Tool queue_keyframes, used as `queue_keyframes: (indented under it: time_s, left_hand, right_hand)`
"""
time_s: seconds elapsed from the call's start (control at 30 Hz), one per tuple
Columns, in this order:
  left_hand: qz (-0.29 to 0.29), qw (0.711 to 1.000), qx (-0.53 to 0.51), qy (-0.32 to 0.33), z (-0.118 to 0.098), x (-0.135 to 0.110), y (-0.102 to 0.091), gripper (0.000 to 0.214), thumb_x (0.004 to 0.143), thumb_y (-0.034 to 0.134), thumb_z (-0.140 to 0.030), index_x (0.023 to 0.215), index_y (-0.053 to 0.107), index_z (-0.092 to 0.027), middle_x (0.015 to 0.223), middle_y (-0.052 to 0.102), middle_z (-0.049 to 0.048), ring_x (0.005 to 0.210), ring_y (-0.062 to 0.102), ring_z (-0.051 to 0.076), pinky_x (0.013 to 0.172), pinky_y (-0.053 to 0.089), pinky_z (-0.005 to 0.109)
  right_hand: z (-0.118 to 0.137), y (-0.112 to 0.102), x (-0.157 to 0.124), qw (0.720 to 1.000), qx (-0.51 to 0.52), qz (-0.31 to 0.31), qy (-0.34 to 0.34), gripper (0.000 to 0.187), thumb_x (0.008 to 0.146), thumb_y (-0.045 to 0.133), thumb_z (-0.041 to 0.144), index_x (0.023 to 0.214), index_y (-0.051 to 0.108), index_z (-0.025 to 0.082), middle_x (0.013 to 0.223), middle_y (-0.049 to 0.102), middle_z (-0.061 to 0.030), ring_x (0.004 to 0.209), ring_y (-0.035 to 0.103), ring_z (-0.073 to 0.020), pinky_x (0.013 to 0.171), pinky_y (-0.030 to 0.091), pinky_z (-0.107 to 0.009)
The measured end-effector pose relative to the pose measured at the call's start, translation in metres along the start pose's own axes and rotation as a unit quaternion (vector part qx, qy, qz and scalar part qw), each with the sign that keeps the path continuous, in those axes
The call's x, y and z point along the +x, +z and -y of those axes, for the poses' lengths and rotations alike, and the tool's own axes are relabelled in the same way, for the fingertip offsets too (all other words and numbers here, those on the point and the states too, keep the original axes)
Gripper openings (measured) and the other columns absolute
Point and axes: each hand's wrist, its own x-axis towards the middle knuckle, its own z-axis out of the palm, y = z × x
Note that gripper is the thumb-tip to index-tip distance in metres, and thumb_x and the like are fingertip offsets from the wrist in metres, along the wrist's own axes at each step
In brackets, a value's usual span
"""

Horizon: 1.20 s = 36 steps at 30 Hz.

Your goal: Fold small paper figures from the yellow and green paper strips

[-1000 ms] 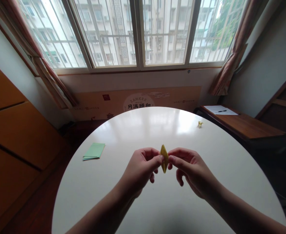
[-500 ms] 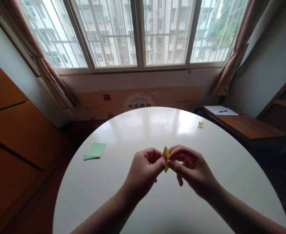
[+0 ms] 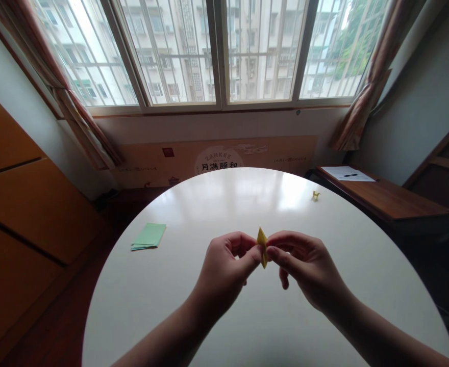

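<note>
A small piece of folded yellow paper [image 3: 262, 237], pointed at top and bottom, is held up over the white round table [image 3: 163, 306]. My left hand [image 3: 226, 267] pinches its left side between thumb and fingers. From the other side, my right hand [image 3: 304, 262] has thumb and index finger closed on the paper's right edge, its other fingers curled below. The fingertips cover the middle of the paper, so the folds there are hidden.
A stack of green paper sheets [image 3: 150, 236] lies at the table's left. Toward the far right edge sits a small yellow folded-paper figure [image 3: 316, 195]. Beyond it, a wooden side table [image 3: 404, 196] carries a white sheet [image 3: 345, 173] with a dark pen-like object on it.
The yellow paper has tilted slightly, its top leaning left and its lower tip shifting right. My right hand has moved a little to the right; my left hand is almost unchanged.
</note>
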Motion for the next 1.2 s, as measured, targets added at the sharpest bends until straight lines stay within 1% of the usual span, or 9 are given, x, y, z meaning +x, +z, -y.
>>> queue_keyframes:
  time_s: [0.1,0.23,0.4,0.5,0.7,0.8,0.97,1.07,1.2]
  left_hand:
    - [0.009,1.000,-0.006,0.001,0.0010,0.0008,-0.0007,0.021,0.077,0.074,-0.034,0.078,0.072,-0.012,0.064,0.063,0.0018,0.052,0.048,0.009,0.039,0.040,0.017]
    - [0.016,1.000,-0.022,0.003,0.0031,0.0014,-0.0013,0.023,0.079,0.073,-0.035,0.078,0.071,-0.012,0.065,0.064,0.0021,0.052,0.049,0.009,0.039,0.040,0.016]
    - [0.034,0.997,-0.071,-0.002,0.0027,0.0022,-0.0032,0.021,0.078,0.074,-0.032,0.075,0.070,-0.012,0.064,0.065,0.0024,0.049,0.047,0.008,0.038,0.039,0.015]
    - [0.043,0.996,-0.072,0.010,0.0028,0.0022,-0.0039,0.019,0.078,0.074,-0.030,0.075,0.071,-0.012,0.063,0.065,0.0023,0.049,0.048,0.007,0.038,0.039,0.015]
    - [0.020,0.998,-0.048,0.019,0.0022,0.0012,-0.0018,0.017,0.073,0.079,-0.027,0.072,0.072,-0.012,0.061,0.063,0.0011,0.050,0.048,0.008,0.039,0.041,0.016]
    - [0.016,0.999,-0.048,0.016,0.0013,0.0007,-0.0019,0.016,0.073,0.079,-0.027,0.071,0.073,-0.012,0.059,0.061,0.0004,0.049,0.047,0.008,0.039,0.041,0.016]
    - [0.032,0.998,-0.055,0.017,0.0014,0.0016,-0.0039,0.013,0.075,0.078,-0.026,0.078,0.077,-0.013,0.062,0.064,0.0013,0.048,0.047,0.008,0.038,0.040,0.015]
    - [0.040,0.998,-0.055,0.014,0.0017,0.0036,-0.0049,0.013,0.076,0.078,-0.025,0.082,0.078,-0.013,0.065,0.067,0.0025,0.047,0.048,0.007,0.037,0.040,0.015]
    - [0.055,0.997,-0.054,0.008,0.0007,0.0053,-0.0068,0.015,0.076,0.078,-0.025,0.086,0.079,-0.014,0.064,0.067,0.0021,0.048,0.048,0.007,0.037,0.040,0.014]
  right_hand:
    - [-0.0002,0.0015,-0.0006,1.000,0.007,-0.004,-0.010,0.012,0.080,0.079,0.021,0.092,0.079,0.022,0.075,0.071,-0.0036,0.059,0.062,-0.0138,0.036,0.050,-0.016]
    - [-0.0002,0.0015,-0.0015,1.000,0.016,0.004,-0.013,0.016,0.081,0.079,0.020,0.097,0.080,0.024,0.080,0.072,-0.0039,0.060,0.062,-0.0133,0.038,0.052,-0.017]
    - [0.0020,-0.0030,0.0005,0.998,0.029,0.050,-0.022,0.016,0.086,0.074,0.022,0.100,0.079,0.026,0.085,0.071,-0.0060,0.074,0.065,-0.0176,0.041,0.055,-0.018]
    - [0.0024,-0.0043,0.0014,0.997,0.036,0.062,-0.014,0.016,0.086,0.074,0.021,0.100,0.079,0.025,0.083,0.071,-0.0054,0.070,0.064,-0.0164,0.041,0.055,-0.018]
    - [0.0001,-0.0007,-0.0003,0.999,0.032,0.026,-0.016,0.018,0.079,0.080,0.018,0.096,0.079,0.023,0.076,0.071,-0.0039,0.064,0.062,-0.0154,0.040,0.054,-0.019]
    - [0.0007,0.0017,-0.0016,1.000,0.023,0.008,-0.017,0.015,0.078,0.080,0.019,0.093,0.079,0.022,0.076,0.071,-0.0041,0.061,0.062,-0.0152,0.040,0.054,-0.020]
    - [0.0028,0.0030,-0.0021,1.000,0.011,-0.011,-0.010,0.016,0.076,0.082,0.021,0.092,0.079,0.020,0.076,0.071,-0.0042,0.057,0.061,-0.0145,0.040,0.055,-0.022]
    - [0.0012,0.0017,-0.0011,1.000,0.010,-0.008,-0.012,0.014,0.078,0.081,0.021,0.092,0.079,0.021,0.076,0.071,-0.0035,0.057,0.061,-0.0146,0.039,0.054,-0.022]
    - [-0.0017,0.0009,-0.0003,1.000,0.018,-0.009,-0.015,0.010,0.079,0.080,0.021,0.089,0.078,0.022,0.076,0.072,-0.0028,0.059,0.062,-0.0142,0.040,0.053,-0.020]
